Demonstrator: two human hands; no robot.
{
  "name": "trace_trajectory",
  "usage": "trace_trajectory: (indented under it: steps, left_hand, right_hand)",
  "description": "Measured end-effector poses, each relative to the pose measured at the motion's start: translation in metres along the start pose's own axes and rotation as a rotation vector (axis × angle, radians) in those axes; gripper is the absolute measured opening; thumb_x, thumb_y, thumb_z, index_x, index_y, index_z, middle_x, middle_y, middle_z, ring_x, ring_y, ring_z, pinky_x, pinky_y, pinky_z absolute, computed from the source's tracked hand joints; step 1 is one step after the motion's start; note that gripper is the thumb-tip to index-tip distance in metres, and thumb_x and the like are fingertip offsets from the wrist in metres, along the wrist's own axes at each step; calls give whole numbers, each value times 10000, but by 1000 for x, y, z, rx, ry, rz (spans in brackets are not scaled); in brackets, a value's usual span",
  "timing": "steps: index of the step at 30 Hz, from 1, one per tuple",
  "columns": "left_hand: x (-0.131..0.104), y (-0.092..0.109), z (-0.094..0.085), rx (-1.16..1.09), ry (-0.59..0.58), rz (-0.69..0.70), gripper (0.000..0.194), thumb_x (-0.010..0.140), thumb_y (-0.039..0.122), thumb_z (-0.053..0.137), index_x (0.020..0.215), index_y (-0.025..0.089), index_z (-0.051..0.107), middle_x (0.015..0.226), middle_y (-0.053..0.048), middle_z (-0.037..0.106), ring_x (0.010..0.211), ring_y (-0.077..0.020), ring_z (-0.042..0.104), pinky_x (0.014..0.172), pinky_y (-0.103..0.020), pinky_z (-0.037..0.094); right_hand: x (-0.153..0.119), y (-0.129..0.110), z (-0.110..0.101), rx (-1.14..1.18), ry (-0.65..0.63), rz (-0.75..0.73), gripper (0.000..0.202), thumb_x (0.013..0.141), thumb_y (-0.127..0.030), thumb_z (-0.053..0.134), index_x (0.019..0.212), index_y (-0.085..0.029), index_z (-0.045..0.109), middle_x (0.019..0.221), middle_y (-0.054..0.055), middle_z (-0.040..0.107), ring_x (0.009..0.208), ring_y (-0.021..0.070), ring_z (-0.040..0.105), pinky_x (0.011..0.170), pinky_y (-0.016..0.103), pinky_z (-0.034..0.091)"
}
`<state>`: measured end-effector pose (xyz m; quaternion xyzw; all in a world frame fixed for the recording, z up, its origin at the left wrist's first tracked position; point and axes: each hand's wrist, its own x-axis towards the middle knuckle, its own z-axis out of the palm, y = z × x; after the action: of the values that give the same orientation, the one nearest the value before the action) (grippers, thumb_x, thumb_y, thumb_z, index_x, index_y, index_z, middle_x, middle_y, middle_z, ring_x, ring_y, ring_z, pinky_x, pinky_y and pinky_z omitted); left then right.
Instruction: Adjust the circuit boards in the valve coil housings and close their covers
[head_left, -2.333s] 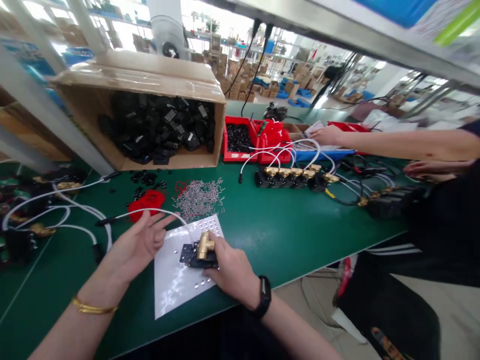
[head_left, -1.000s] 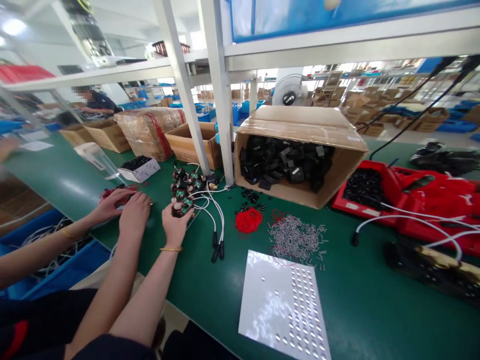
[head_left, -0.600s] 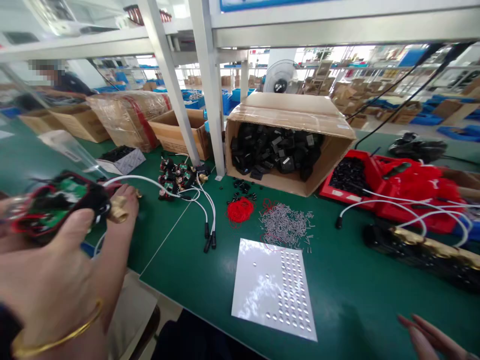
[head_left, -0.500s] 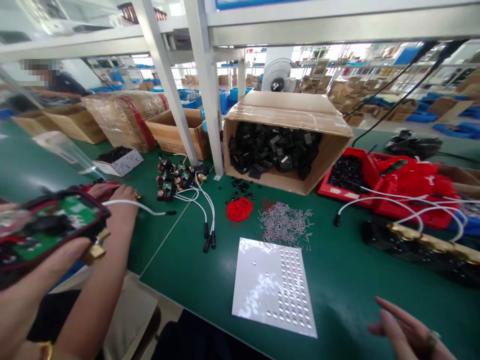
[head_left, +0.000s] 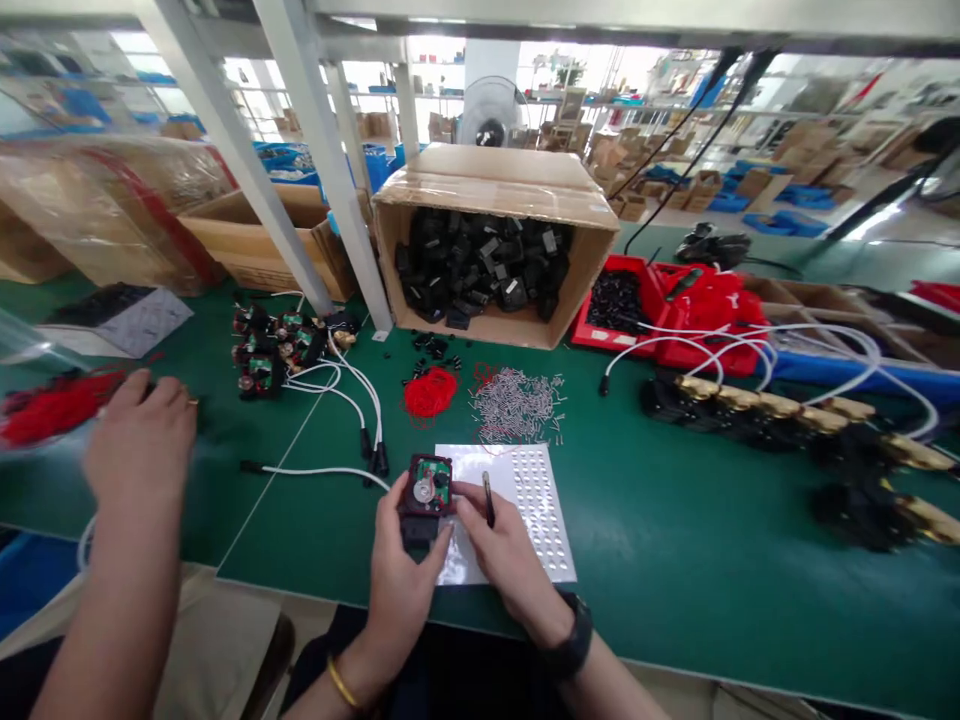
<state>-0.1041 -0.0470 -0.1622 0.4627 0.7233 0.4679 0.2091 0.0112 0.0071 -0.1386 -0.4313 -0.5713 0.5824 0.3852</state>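
My left hand (head_left: pixel 403 575), a gold bangle on its wrist, grips a small black housing (head_left: pixel 418 528) that has an exposed green circuit board (head_left: pixel 433 482) with a round metallic part. A white cable (head_left: pixel 322 471) with a black connector runs left from it. My right hand (head_left: pixel 504 548), below which a black watch shows, is closed around a slim dark pen-like tool (head_left: pixel 488 500). Its fingertips meet the right edge of the housing. Under both hands lies a white sheet (head_left: pixel 466 462) bearing rows of small shiny round pieces (head_left: pixel 541 500).
Screws (head_left: pixel 517 405) and a red wire bundle (head_left: pixel 430 392) lie beyond the sheet. Behind them stands a carton (head_left: pixel 592 270) of black parts. Open assemblies (head_left: pixel 274 350) sit left, brass-fitted units (head_left: pixel 757 410) right. A co-worker's hand (head_left: pixel 142 430) is at far left.
The housing has come from the far left to the centre, over the sheet, in my left hand. My right hand has moved in from the lower right and now holds a slim tool. The view has shifted rightward.
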Motion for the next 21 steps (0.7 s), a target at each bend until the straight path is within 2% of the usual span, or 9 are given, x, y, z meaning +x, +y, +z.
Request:
trace_trajectory:
  steps: [2,6,9,12,14,16,18,20,21]
  left_hand:
    - [-2,-7,-4,87,-56,88,628,737,322,643,1286,184,371,1209,-130,522,1082,-275,527,910,-428,447]
    - [13,-17,-19,257,-152,248,568,758,278,603,1283,168,416,1166,-135,569,986,-278,533,874,-445,443]
    - [28,-17,-29,254,-312,337,511,765,247,576,1260,187,463,1101,-115,610,913,-255,536,852,-433,447]
    - [41,-12,-35,66,-515,276,447,778,251,568,1215,197,489,1100,-101,611,950,-235,555,827,-379,475]
    - [47,-8,-35,-112,-616,138,441,807,267,547,1230,197,441,1124,-101,602,868,-197,601,712,-311,511]
    - [48,-7,-32,-188,-585,19,408,838,285,509,1224,194,416,1118,-98,607,674,-144,610,576,-266,504]
    - [45,-8,-26,-136,-461,32,309,873,318,448,1149,184,487,1106,-96,611,653,-144,610,600,-288,511]
    - [36,-10,-20,-68,-408,177,357,886,409,407,1122,178,541,1177,-116,573,923,-221,612,827,-375,491]
    - [31,-11,-16,-43,-411,254,442,863,478,428,1171,176,526,1242,-128,528,1086,-266,542,938,-418,430]
  right_hand:
    - [-5,4,-4,9,9,77,263,834,-355,544,974,-141,608,888,79,672,844,207,627,783,330,494]
    - [-6,1,-12,-178,-7,52,175,810,-330,557,794,-157,577,760,39,631,728,182,582,679,288,456]
    - [5,-3,-20,-277,87,40,188,830,-346,535,892,-170,557,770,28,607,711,173,555,661,285,432]
    - [15,-3,-30,-86,-43,152,285,826,-439,539,951,-185,567,690,2,572,580,128,515,535,233,412]
    - [15,-2,-34,137,-193,334,370,785,-520,571,937,-182,561,536,-53,479,378,69,352,358,182,283]
    - [9,-1,-34,347,-206,500,419,711,-544,650,885,-187,515,475,-98,407,310,25,167,288,161,124]
    - [-1,1,-28,516,-98,570,453,641,-515,729,808,-207,442,479,-117,399,312,6,112,278,146,68]
    - [-11,3,-19,612,44,567,496,605,-500,762,764,-219,385,488,-122,407,314,0,118,275,132,72]
    - [-15,5,-13,626,98,557,501,605,-505,760,764,-222,379,484,-124,405,311,0,125,274,129,77]
